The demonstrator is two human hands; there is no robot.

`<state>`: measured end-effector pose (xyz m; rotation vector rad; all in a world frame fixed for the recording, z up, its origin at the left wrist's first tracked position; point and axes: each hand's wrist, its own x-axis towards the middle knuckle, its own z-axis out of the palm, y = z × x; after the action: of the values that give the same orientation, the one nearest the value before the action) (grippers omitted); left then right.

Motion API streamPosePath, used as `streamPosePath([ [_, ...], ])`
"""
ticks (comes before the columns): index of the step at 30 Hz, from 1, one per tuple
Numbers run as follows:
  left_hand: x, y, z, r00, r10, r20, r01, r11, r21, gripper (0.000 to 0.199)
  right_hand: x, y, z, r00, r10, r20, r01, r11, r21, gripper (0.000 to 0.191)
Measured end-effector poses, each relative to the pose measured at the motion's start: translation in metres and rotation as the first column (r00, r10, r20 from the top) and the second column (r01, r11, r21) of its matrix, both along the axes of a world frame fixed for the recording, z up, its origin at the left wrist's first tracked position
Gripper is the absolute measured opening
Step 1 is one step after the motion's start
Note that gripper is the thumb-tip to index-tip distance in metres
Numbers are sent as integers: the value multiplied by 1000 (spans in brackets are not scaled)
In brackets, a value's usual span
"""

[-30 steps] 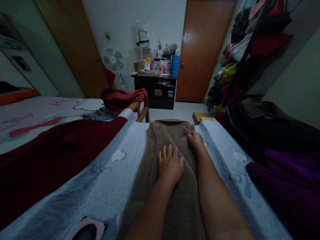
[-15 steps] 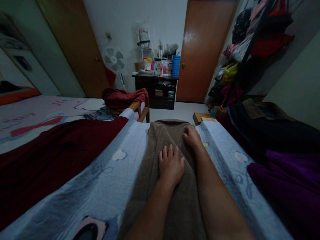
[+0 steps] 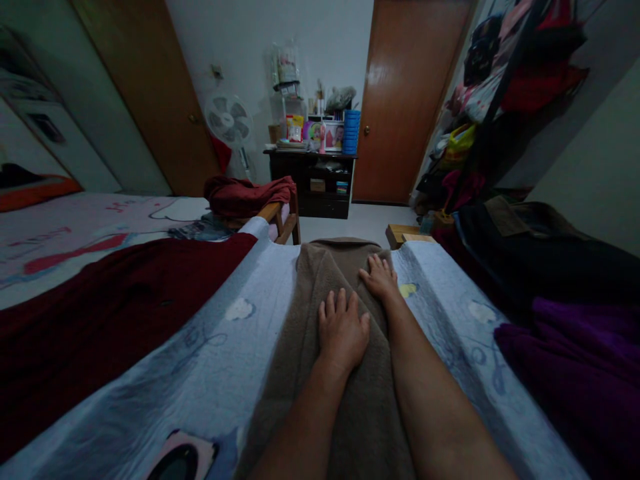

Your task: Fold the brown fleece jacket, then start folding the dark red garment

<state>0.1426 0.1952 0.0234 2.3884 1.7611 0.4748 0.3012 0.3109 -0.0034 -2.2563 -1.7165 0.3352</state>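
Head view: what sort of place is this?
Likely a bedroom in a home: pink printed bedding on the left, a standing fan near the far wall, and piled clothes to the right of the brown cloth.

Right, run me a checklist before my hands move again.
1. Left hand resting on the brown cloth: ok, palm down, fingers spread.
2. Right hand on the cloth's far part: ok, fingers spread.
3. Brown cloth smooth: not ok, a slanting crease shows near the hands.
4. Dark red cloth apart from the brown one: ok, bedspread shows between them.
5. Underside of the brown cloth free of creases: cannot tell, it is hidden.
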Motion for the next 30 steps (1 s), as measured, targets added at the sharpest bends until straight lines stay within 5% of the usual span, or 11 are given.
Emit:
streamPosePath([
  [5,-1,0,1,1000,0,-2,0,1000,-12,52,2,0,0,999,-32,-36,35,994,106,59],
  [11,-1,1,-3,1000,-1,14,1,1000,3,53,7,2,23,992,-74,-106,108,925,363,40],
  [17,0,2,-3,1000,0,4,0,1000,2,53,14,8,15,893,-17,-451,142,959,245,27],
  [23,0,1,-2,1000,-3,10,3,1000,9,53,14,18,-6,779,26,-626,168,954,249,38],
  [30,-1,1,-2,1000,-7,17,7,1000,0,53,9,9,12,644,103,-758,221,923,314,40],
])
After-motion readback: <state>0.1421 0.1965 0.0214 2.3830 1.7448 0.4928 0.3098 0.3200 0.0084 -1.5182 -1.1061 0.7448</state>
